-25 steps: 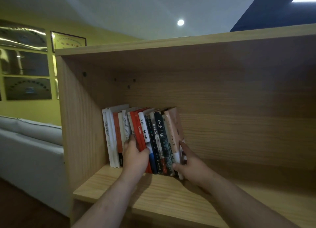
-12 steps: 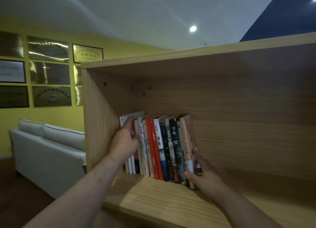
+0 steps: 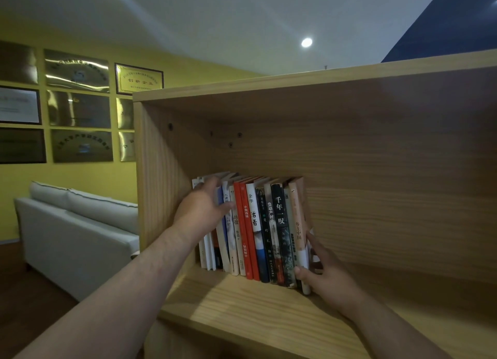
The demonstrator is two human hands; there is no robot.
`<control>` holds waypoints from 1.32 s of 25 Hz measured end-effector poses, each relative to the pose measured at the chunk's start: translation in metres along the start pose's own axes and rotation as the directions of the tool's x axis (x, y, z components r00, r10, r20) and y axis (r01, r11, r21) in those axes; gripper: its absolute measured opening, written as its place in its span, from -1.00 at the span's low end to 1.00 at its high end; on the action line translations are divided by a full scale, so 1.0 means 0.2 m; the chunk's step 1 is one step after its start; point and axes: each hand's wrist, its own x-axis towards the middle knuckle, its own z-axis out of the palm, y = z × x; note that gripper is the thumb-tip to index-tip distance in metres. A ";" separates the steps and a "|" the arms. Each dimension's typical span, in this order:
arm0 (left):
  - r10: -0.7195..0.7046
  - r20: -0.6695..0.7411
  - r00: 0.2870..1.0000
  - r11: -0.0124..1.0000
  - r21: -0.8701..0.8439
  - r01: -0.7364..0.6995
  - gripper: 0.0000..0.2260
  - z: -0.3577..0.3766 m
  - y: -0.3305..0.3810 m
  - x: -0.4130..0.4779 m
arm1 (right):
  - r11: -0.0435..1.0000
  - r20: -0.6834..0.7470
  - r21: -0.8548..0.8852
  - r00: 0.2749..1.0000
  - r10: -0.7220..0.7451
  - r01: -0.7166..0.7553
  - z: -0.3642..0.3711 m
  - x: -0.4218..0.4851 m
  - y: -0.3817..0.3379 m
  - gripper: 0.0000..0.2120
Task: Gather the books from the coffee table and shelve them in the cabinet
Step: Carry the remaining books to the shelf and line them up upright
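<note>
Head view: books (image 3: 265,232) read 活着; 千年一叹; 乡土中国.

The indoor light is dim, and the colours are muted and slightly grainy. One round ceiling lamp (image 3: 306,42) glows white, with pale streaks fanning across the ceiling. The gold plaques (image 3: 77,71) on the wall catch bright glare and look smeared. Inside the cabinet (image 3: 376,170) the upper right corner is darkest, and a soft shadow lies in the back left corner of its shelf. Straight lines bow toward the frame edges.
</note>
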 end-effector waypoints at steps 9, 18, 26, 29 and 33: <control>-0.049 -0.140 0.989 0.967 -0.256 0.012 -0.67 -0.03 0.00 -0.09 | 1.000 0.000 0.019 1.000 0.004 -0.004 0.00 0.00 0.00 -0.21; -0.251 -0.011 0.968 0.807 -0.555 0.203 -0.75 0.12 -0.07 -0.30 | 1.000 -0.023 0.002 0.999 -0.022 0.022 0.00 0.02 0.03 -0.18; -0.370 -0.120 0.921 0.614 -0.776 0.145 -0.88 -0.18 -0.13 -0.58 | 0.997 -0.045 0.069 0.998 0.050 -0.047 -0.01 -0.04 -0.05 -0.29; -0.366 0.062 0.928 0.346 -0.917 0.198 -0.85 -0.27 -0.10 -0.68 | 0.997 -0.138 0.076 0.990 0.011 0.000 -0.01 -0.16 -0.17 -0.58; -0.266 0.295 0.918 0.157 -0.926 0.343 -0.81 -0.22 0.05 -0.74 | 0.950 -0.094 0.307 0.995 -0.030 0.057 -0.01 -0.32 -0.32 -0.63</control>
